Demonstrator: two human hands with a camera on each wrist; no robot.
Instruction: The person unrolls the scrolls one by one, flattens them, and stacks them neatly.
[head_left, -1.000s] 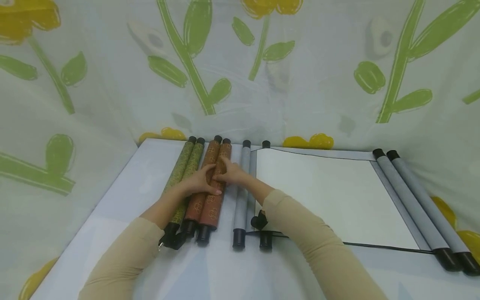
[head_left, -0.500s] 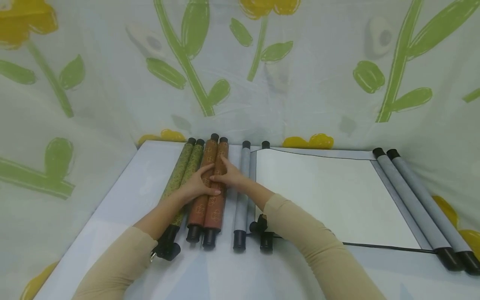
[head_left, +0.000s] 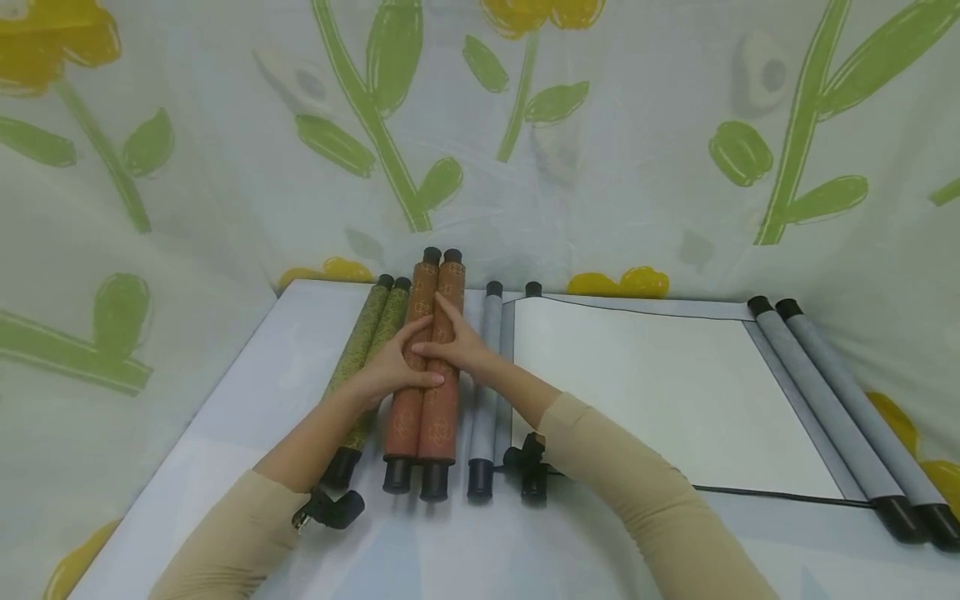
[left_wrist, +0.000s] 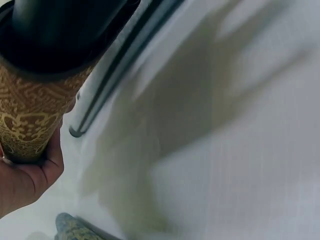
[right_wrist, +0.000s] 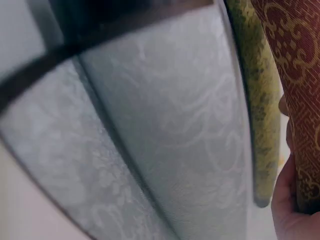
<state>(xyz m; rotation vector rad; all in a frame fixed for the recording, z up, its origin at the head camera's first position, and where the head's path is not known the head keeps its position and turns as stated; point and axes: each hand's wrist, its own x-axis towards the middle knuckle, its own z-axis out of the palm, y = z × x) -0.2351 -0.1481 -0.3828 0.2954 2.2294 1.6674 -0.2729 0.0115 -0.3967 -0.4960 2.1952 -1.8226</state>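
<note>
- Nearest, tan sleeves point(head_left: 225, 533) of softly wrinkled fabric, cut off at the lower edge; near the left wrist, a small black device point(head_left: 333, 510).
- Just beyond, in the middle between the green-gold and grey scrolls: red-brown scroll point(head_left: 438, 429), two long cylindrical rolls side by side and touching, wrapped in woven cloth with curling gold motifs, ending in smooth, narrower black caps. Seemingly raised off the tabletop; cropped at the edge in both wrist views.
- Long axis running away from the person, far end leaning slightly right and overlapping the backdrop.
- Around its middle, left hand point(head_left: 390, 367) and right hand point(head_left: 459, 340), both clamped on the rolls, thumbs across the front, some fingers hidden behind.
- To the left, green-gold scroll point(head_left: 363, 333), mottled, partly hidden by the left hand and forearm.
- To the right, grey scroll point(head_left: 483, 417), pale floral pattern clear in the right wrist view, with a smooth white sheet point(head_left: 660, 392) spread between the rolls, partly covered by the right forearm.
- Underneath, pale tabletop point(head_left: 247, 383), blurred shadow in the left wrist view.
- Farthest, creased cloth backdrop point(head_left: 615, 183), green leaves and yellow flowers.
</note>
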